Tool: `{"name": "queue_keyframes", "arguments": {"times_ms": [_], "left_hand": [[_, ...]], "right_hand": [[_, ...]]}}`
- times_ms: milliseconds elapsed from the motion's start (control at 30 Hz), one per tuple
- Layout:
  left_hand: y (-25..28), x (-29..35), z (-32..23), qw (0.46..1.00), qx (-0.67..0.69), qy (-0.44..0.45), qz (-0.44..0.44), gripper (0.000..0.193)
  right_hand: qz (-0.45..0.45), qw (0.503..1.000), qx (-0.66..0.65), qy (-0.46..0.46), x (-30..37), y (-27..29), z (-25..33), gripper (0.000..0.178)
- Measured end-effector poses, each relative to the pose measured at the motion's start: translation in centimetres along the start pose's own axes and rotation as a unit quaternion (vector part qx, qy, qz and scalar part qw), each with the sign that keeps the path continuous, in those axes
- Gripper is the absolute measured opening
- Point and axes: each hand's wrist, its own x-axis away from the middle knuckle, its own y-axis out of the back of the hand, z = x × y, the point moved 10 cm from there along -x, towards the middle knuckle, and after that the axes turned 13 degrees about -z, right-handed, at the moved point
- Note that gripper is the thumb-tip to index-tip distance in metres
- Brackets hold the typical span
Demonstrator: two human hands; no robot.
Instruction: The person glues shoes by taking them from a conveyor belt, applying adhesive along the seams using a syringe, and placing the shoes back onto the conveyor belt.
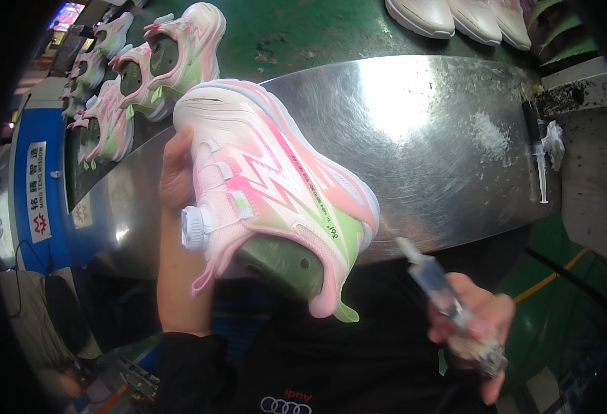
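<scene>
My left hand (178,169) grips a pink, white and green sneaker (269,165) from its left side, near the toe. The shoe is tilted with its side turned up, toe to the far left and heel toward me. A dark green last (286,265) fills its opening, and a white dial (194,228) sits at the tongue. In my right hand (479,314) is a syringe (438,286), somewhat blurred, its tip pointing at the sole near the heel. Whether the tip touches the sole I cannot tell. My left fingers are mostly hidden behind the shoe.
A shiny metal plate (448,124) lies under the shoe. Several similar sneakers (186,41) stand at the far left on a green surface (283,34); pale shoes (479,17) stand at the far right. A second syringe (535,148) and crumpled white tissue (554,145) lie at the plate's right edge.
</scene>
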Motion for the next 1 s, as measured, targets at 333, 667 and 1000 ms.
{"name": "queue_keyframes", "arguments": {"times_ms": [333,667,1000], "left_hand": [[-0.1,1.4,-0.4,0.999,-0.033,-0.021,-0.019,0.056],[7.0,10.7,-2.1,0.935,-0.32,-0.035,-0.147,0.062],[-1.4,7.5,6.4,0.986,-0.162,0.014,-0.032,0.067]], "right_hand": [[-0.065,0.979,0.16,0.109,-0.9,3.8,4.5,0.095],[-0.068,0.877,0.467,0.092,-2.8,7.1,2.8,0.073],[-0.028,0.763,0.606,0.223,-6.4,4.6,3.0,0.063]]}}
